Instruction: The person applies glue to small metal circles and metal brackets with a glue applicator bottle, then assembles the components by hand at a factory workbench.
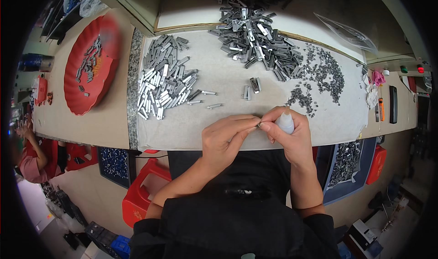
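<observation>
Over the near edge of the white work surface, the fingertips of my two hands meet. My left hand is closed in a pinch on a small metal part, mostly hidden by the fingers. A white squeeze bottle with a pointed tip is tucked in my right hand, whose thumb and forefinger also touch the small part. Beyond the hands lie a few loose rectangular metal pieces. To the left spreads a pile of narrow silvery metal pieces.
A large heap of dark metal pieces stands at the back, with tiny metal bits to its right. At left is a red scalloped tray. Below the bench are a red stool and a blue bin. Another person sits far left.
</observation>
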The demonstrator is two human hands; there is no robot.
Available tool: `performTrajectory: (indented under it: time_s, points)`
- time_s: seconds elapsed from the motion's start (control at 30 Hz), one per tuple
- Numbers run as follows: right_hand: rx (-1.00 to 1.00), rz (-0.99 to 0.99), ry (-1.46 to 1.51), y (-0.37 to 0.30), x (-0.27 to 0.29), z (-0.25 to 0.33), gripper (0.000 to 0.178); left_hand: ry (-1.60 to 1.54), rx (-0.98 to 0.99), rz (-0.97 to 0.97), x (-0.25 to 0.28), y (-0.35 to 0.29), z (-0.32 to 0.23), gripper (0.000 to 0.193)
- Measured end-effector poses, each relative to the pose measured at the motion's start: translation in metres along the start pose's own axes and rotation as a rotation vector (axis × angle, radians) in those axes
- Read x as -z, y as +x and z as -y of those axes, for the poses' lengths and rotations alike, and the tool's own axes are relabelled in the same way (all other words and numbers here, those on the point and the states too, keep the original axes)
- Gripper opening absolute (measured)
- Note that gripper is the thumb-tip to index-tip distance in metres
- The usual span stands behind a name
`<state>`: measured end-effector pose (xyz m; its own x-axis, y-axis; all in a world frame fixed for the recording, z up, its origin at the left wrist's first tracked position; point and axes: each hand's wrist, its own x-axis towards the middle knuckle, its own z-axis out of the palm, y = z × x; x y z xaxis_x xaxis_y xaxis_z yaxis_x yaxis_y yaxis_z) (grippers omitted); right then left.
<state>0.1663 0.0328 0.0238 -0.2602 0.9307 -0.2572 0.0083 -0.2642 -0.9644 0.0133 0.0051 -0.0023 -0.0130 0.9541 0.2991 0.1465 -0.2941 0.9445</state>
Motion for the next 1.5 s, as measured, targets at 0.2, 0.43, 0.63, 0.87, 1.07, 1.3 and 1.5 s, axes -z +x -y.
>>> performTrajectory:
  time_s: [0.2,0.43,0.63,0.87,1.07,1.3,1.5]
  points:
    - [-0.094,0.038,0.070,0.001,0.001,0.000,0.007,0.045,-0.001,0.015,0.000,-0.001,0.001,0.015]
    - [0.120,-0.126,-0.039,-0.007,-0.003,0.003,0.006,0.011,0.007,-0.061,-0.003,0.000,0.004,0.016]
    - [0.291,-0.149,-0.237,-0.010,-0.008,-0.003,0.008,0.057,-0.018,-0.061,-0.004,-0.002,0.001,0.015]
    - [0.168,-0.140,-0.283,-0.008,-0.010,0.006,0.008,0.170,-0.106,-0.045,-0.005,-0.002,0.001,0.016]
    - [0.102,-0.115,-0.280,-0.004,-0.010,0.004,0.008,0.200,-0.159,-0.060,-0.004,-0.003,0.006,0.017]
    - [0.115,-0.133,-0.281,-0.004,-0.012,0.001,0.009,0.183,-0.089,-0.078,-0.005,0.000,0.001,0.014]
    - [0.188,-0.167,0.019,-0.010,-0.014,0.004,0.008,-0.622,0.391,-0.010,0.003,-0.004,-0.008,0.014]
